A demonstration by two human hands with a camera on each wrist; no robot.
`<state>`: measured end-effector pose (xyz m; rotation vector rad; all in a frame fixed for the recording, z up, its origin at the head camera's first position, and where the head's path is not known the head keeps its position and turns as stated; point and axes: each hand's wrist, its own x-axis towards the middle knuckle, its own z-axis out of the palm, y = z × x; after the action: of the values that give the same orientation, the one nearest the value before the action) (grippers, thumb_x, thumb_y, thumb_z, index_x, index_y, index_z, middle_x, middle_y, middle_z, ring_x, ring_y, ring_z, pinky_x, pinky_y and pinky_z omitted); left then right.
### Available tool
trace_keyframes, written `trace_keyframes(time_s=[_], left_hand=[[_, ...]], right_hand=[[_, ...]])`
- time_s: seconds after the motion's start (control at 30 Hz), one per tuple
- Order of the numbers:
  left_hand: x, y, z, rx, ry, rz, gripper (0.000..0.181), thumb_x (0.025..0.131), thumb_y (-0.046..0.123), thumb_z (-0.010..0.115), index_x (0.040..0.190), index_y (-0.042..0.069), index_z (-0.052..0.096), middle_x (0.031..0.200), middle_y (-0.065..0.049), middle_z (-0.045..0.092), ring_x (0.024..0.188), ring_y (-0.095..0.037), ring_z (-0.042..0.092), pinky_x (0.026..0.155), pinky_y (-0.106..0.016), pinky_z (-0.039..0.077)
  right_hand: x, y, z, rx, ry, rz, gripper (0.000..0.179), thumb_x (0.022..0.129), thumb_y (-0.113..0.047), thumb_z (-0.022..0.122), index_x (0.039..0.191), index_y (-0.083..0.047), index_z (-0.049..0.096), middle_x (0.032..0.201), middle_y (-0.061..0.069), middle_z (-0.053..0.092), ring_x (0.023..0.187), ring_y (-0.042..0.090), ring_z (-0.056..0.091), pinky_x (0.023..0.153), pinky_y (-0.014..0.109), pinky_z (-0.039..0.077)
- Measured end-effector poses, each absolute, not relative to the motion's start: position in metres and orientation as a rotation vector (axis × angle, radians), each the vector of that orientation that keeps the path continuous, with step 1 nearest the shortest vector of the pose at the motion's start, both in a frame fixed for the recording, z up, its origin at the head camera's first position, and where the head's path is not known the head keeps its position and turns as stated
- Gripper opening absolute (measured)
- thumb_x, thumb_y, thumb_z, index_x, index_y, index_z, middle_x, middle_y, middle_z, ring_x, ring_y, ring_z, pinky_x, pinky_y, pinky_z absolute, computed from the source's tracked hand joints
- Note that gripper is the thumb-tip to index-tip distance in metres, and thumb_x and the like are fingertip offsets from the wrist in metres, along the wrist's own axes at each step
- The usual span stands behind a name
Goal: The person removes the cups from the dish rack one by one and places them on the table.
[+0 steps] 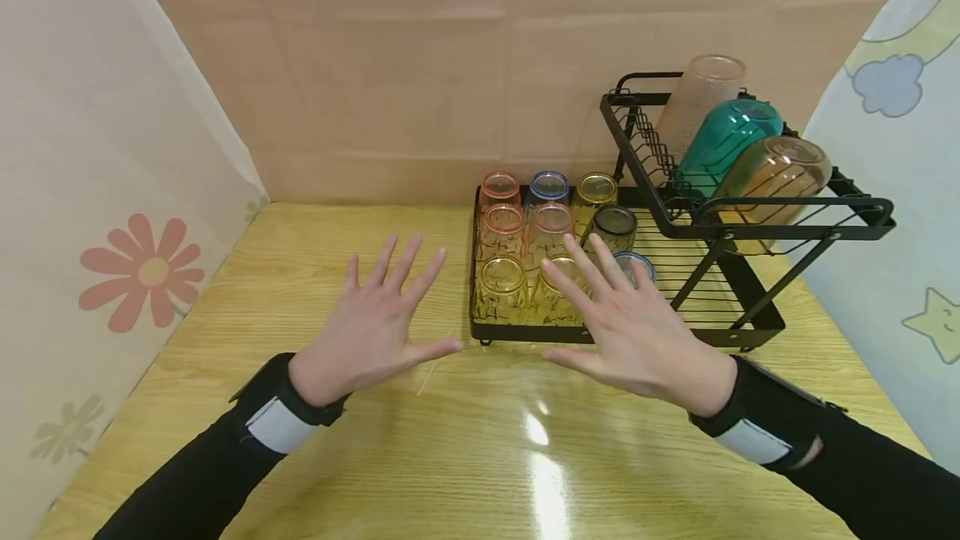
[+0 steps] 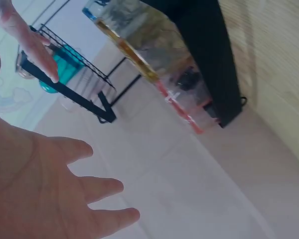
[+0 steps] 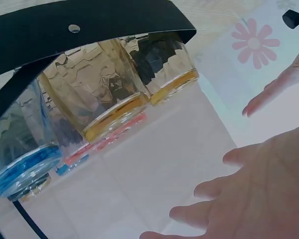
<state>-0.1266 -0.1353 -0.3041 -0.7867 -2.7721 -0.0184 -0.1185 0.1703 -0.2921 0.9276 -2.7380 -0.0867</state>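
Observation:
Both hands hang over the table with fingers spread and nothing in them. The left hand [image 1: 369, 319] is left of the black dish rack, above bare wood. My right hand [image 1: 637, 319] hovers at the rack's front edge, its fingertips overlapping the front glasses in the head view. Upside-down glasses stand in rows on the rack's lower tray [image 1: 532, 333]: yellow-rimmed ones such as the front-left glass [image 1: 501, 294], red-rimmed ones [image 1: 502, 227], a dark glass [image 1: 613, 227] and blue-rimmed ones [image 1: 550, 184]. The right hand partly hides a blue-rimmed glass [image 3: 27, 167].
On the rack's upper shelf [image 1: 795, 232] lean a clear pinkish glass [image 1: 701, 102], a teal glass [image 1: 731, 140] and an amber glass [image 1: 780, 177]. The wooden table [image 1: 420, 457] extends toward me. Printed sheets [image 1: 150, 148] border both sides.

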Motion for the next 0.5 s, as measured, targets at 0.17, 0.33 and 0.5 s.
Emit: trace_keyframes(time_s=[0.17,0.33,0.5], left_hand=[[-0.134,-0.148,-0.310,-0.734,-2.821,-0.052,0.093,0.075,0.082,0.025,0.147,0.027,0.002,0.151,-0.011,0.004,0.135,-0.034,-0.001,0.094,-0.068,0.009],[-0.144,-0.159,-0.317,-0.673,-2.873,-0.072,0.092,0.077,0.080,0.026,0.147,0.025,0.003,0.151,-0.013,0.007,0.135,-0.036,0.001,0.094,-0.068,0.008],[-0.151,-0.169,-0.324,-0.621,-2.914,-0.083,0.092,0.077,0.080,0.025,0.147,0.023,0.005,0.151,-0.013,0.006,0.135,-0.035,0.001,0.094,-0.068,0.008]], right_hand=[[-0.134,0.156,-0.294,0.933,-2.799,-0.059,0.086,0.080,-0.077,0.025,0.146,-0.027,0.002,0.151,0.008,-0.005,0.135,0.031,-0.004,0.097,0.062,0.017],[-0.153,0.138,-0.301,0.978,-2.848,-0.034,0.086,0.080,-0.078,0.019,0.146,-0.026,0.001,0.151,0.009,-0.003,0.135,0.031,-0.002,0.098,0.061,0.015],[-0.170,0.120,-0.313,1.028,-2.857,0.009,0.085,0.081,-0.077,0.019,0.147,-0.025,0.005,0.152,0.009,0.000,0.136,0.031,0.002,0.097,0.059,0.020]])
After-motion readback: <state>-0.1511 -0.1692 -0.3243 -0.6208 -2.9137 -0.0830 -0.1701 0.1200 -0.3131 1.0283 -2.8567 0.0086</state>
